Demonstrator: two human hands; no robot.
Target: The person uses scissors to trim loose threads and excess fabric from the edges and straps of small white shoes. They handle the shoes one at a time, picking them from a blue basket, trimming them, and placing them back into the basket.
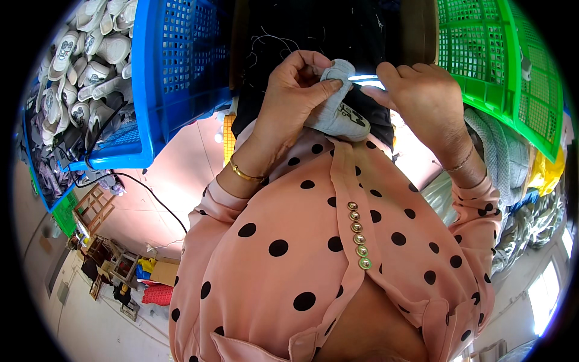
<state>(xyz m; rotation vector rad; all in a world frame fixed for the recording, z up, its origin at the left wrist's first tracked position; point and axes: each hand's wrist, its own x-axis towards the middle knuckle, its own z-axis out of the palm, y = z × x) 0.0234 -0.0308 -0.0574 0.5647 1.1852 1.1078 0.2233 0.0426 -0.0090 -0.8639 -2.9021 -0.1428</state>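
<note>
Grey-white fabric covered the small shoe, which sat above the person's lap, its dark printed figure facing up. The left hand pinched it by the upper end between thumb and fingers. The right hand was curled around a slim, bright-bladed tool, probably snips, though glare and the fingers hid most of it; the tip met the shoe's edge. Behind the hands lay dark cloth strewn with loose white threads.

On the person's left stood a blue crate with perforated walls, heaped with white shoes that lay on their sides and at angles, with greyer, purplish pieces lower down. A black cable crossed its rim. To the right stood a green crate, also perforated; beside it were grey quilted fabric and a yellow bag.
</note>
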